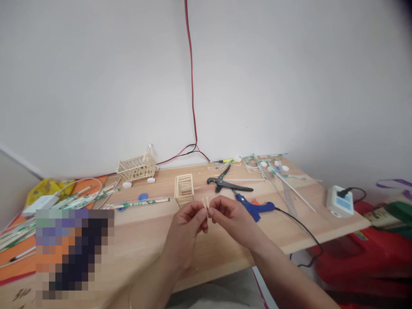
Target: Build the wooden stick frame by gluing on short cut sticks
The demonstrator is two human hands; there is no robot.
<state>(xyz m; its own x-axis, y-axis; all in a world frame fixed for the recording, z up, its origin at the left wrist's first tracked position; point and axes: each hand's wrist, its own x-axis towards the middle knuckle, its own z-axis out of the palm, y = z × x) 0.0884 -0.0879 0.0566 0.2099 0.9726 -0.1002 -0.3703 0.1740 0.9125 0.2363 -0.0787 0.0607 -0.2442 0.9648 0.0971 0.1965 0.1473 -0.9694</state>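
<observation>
Short pale wooden stick pieces stand up between my two hands, above the front middle of the table. My left hand pinches them from the left, fingers closed. From the other side my right hand is closed on them too, its fingertips touching the left ones. Just beyond the left fingers stands a small open frame of wooden sticks. A blue glue gun lies right of my right hand, near black-handled cutters.
A stick-built cart with white wheels stands at the back left. Wrapped chopsticks and blue caps lie left of centre. Plastic wrappers litter the right; a white power socket sits at the right edge, with the glue gun's cord hanging over the front.
</observation>
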